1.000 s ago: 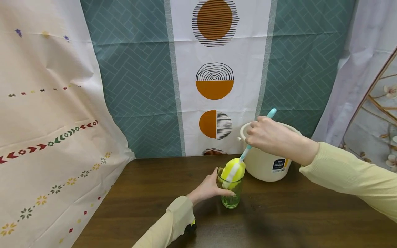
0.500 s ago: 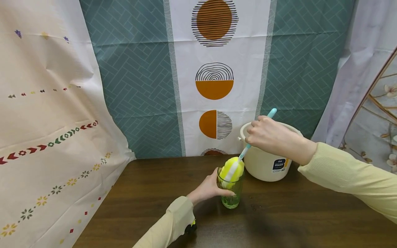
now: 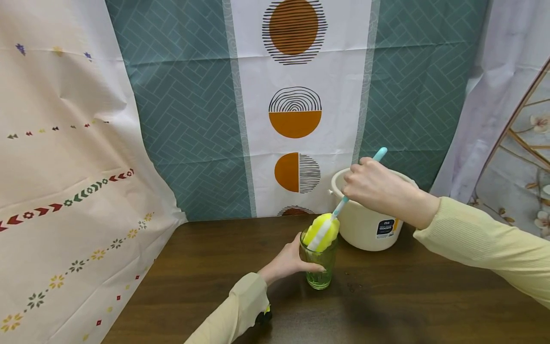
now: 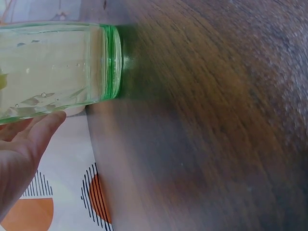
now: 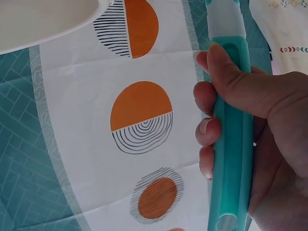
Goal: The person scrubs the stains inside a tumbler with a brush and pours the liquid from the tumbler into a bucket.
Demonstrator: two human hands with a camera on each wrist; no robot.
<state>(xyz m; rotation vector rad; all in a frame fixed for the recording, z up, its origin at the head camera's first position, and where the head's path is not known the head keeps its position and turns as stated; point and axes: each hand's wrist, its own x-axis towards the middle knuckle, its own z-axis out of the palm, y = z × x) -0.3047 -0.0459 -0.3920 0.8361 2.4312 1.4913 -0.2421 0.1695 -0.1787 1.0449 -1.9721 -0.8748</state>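
A clear green drinking glass (image 3: 319,274) stands upright on the wooden table. My left hand (image 3: 287,262) grips it from the left, thumb across the near side, fingers behind. In the left wrist view, water drops cling to the glass (image 4: 53,67), with fingertips (image 4: 48,125) against its side. My right hand (image 3: 378,188) holds a bottle brush above and to the right. Its yellow-and-white sponge head (image 3: 325,232) sits tilted in the glass's mouth, partly above the rim. The right wrist view shows fingers and thumb wrapped round the brush's turquoise handle (image 5: 232,144).
A cream bucket (image 3: 365,229) with a dark label stands right behind the glass, under my right forearm. Small water drops lie on the table (image 3: 206,286) right of the glass. Patterned cloths (image 3: 185,119) hang at the back and sides.
The brush has been drawn up slightly, so less of its sponge head sits inside the glass. My left hand and the glass stay in place.
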